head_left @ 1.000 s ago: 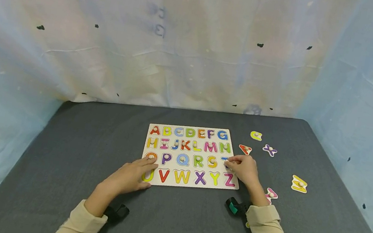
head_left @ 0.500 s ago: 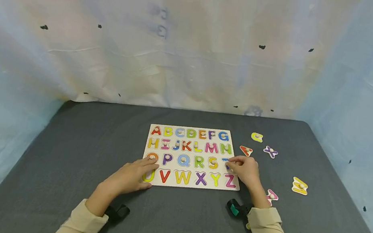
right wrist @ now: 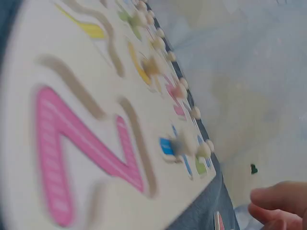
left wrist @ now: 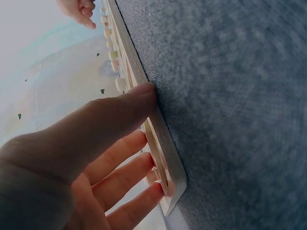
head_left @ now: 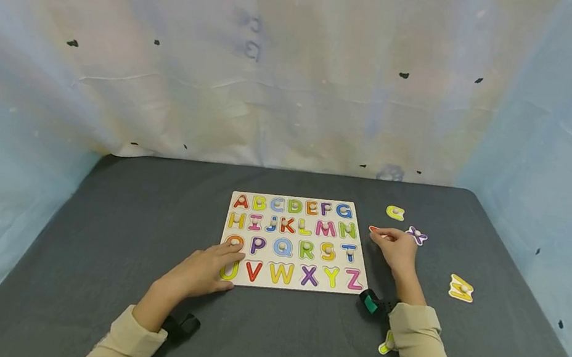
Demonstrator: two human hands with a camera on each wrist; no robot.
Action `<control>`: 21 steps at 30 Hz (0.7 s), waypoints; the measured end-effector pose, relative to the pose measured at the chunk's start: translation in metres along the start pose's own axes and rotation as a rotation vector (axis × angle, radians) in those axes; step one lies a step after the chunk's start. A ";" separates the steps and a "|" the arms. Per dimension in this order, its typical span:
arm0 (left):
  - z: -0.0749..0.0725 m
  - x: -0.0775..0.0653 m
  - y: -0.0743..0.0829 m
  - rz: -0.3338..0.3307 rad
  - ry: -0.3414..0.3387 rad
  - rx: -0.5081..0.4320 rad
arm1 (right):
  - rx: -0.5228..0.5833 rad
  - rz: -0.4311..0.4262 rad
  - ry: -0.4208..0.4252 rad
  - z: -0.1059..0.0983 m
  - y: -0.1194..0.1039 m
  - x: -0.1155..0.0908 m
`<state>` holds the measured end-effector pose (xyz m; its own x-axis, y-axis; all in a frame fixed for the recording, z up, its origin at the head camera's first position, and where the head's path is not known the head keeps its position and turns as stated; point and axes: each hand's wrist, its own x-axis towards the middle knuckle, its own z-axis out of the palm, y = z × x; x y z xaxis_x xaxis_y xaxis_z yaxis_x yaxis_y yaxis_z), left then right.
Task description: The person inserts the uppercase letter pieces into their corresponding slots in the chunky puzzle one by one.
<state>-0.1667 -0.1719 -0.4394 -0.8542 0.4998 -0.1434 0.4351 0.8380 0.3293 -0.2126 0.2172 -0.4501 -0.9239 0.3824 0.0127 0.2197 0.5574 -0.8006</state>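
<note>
My left hand (head_left: pixel 201 268) rests on the lower left corner of a wooden alphabet peg puzzle board (head_left: pixel 266 261). Its fingers lie over the O and U, and in the left wrist view the thumb (left wrist: pixel 139 93) is against the board's front edge. Off the board's right side, my right hand (head_left: pixel 397 249) is over a red letter piece (head_left: pixel 373 229) and partly covers it. In the right wrist view its thumb and finger are apart from that red piece, with nothing seen between them. The blue T (head_left: pixel 348 253) sits in its slot, peg up. The bottom row shows printed letters without pegs.
Right of the board lie a yellow U-shaped piece (head_left: pixel 395 213), a purple X (head_left: pixel 416 235) close behind my right hand, and a yellow W-like piece (head_left: pixel 462 289). A yellow-green piece (head_left: pixel 386 344) is partly under my right sleeve. Cloth walls stand at the back and sides.
My right hand has let go of the blue T and moved right and back to the red piece. Its forearm now hides the pink piece and uncovers the yellow-green one. The left hand stays put.
</note>
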 end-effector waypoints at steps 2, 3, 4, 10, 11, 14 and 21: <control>0.000 0.000 0.000 0.001 0.000 0.000 | 0.039 0.052 0.038 -0.001 0.001 0.006; 0.000 0.000 0.000 0.000 0.002 0.000 | 0.067 0.077 0.057 -0.001 0.002 0.010; 0.000 0.000 0.000 -0.001 0.001 -0.001 | 0.092 0.101 0.080 -0.001 0.003 0.014; 0.000 -0.002 0.002 -0.006 0.002 -0.011 | 0.195 0.218 0.208 -0.001 0.004 0.035; 0.000 -0.002 0.001 -0.006 0.004 -0.010 | 0.199 0.233 0.219 -0.001 0.004 0.038; 0.001 -0.002 0.001 -0.009 0.008 -0.005 | 0.195 0.271 0.248 0.000 0.005 0.047; 0.001 -0.001 0.001 -0.003 0.015 -0.018 | 0.169 0.355 0.258 0.002 0.009 0.064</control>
<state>-0.1648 -0.1715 -0.4402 -0.8599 0.4935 -0.1306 0.4271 0.8357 0.3453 -0.2707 0.2454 -0.4578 -0.6883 0.7101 -0.1481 0.4343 0.2399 -0.8682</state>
